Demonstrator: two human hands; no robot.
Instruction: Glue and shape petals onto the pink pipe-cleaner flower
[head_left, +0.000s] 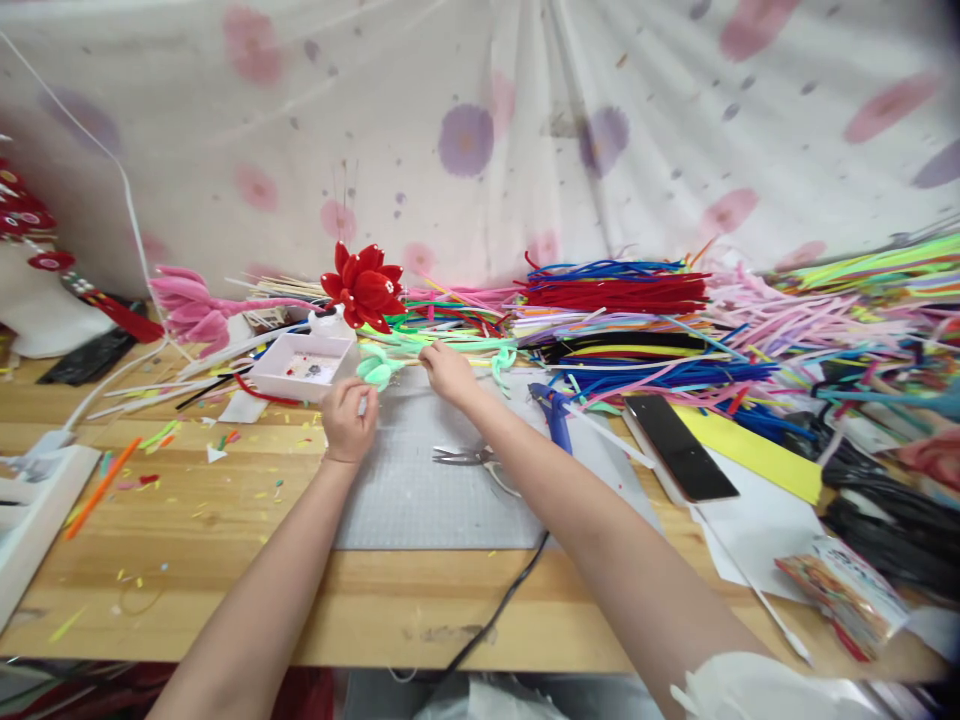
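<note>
My right hand (448, 374) is closed round the stem of a mint-green pipe-cleaner flower (379, 368), whose petals point left. A curled green piece (504, 366) shows to the right of that hand, toward the stem's far end. Close below the petals, my left hand (349, 420) is closed with thumb and fingertips together; what it pinches, if anything, is too small to make out. Both hands are over the upper part of a grey cutting mat (420, 510). Scissors (465, 456) lie on the mat, partly hidden by my right forearm, beside a blue glue gun (556, 415).
A white box (304, 365) with small beads stands left, near a red flower (363, 287) and a pink flower (195, 305). Bundled pipe cleaners (615, 292) line the back. At right lie a phone (681, 447), yellow sheet (750, 450) and snack packet (844, 590). A black cable (502, 600) crosses the front edge.
</note>
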